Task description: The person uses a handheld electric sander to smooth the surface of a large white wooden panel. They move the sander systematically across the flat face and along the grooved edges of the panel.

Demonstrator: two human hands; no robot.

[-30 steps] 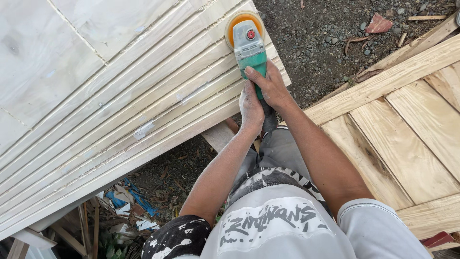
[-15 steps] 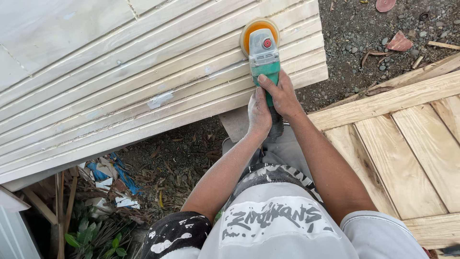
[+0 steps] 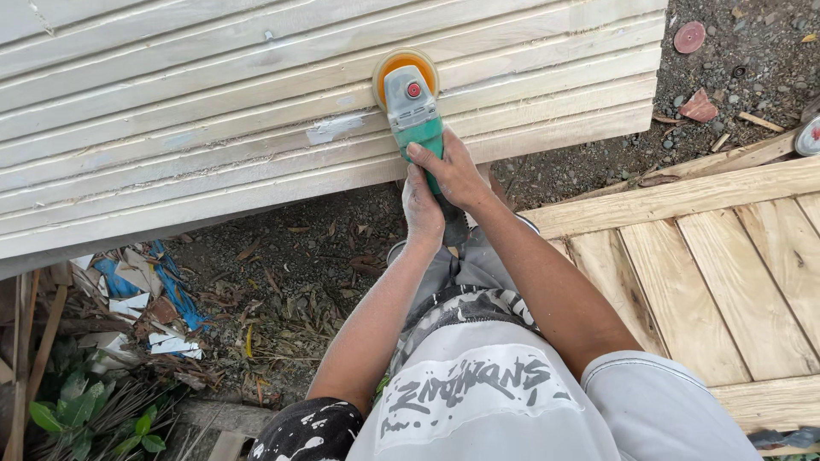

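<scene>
A green and grey power sander (image 3: 412, 107) with an orange round pad rests flat on a stack of pale wooden slats (image 3: 213, 119). My right hand (image 3: 453, 171) grips the rear of its green body. My left hand (image 3: 422, 209), dusted white, holds the tool's tail end just below the right hand. Both arms reach forward over my lap. A white patch of filler (image 3: 335, 128) marks a slat left of the sander.
A panel of light wooden planks (image 3: 726, 273) lies on the ground at the right. Dark gravel with red shards (image 3: 699, 107) lies beyond it. Litter, blue scraps (image 3: 171, 290) and green leaves (image 3: 77, 414) sit at the lower left.
The view has swung so the slats and sander sit farther right and higher in the picture; both hands keep the same grip on the sander, which has shifted along the slats.
</scene>
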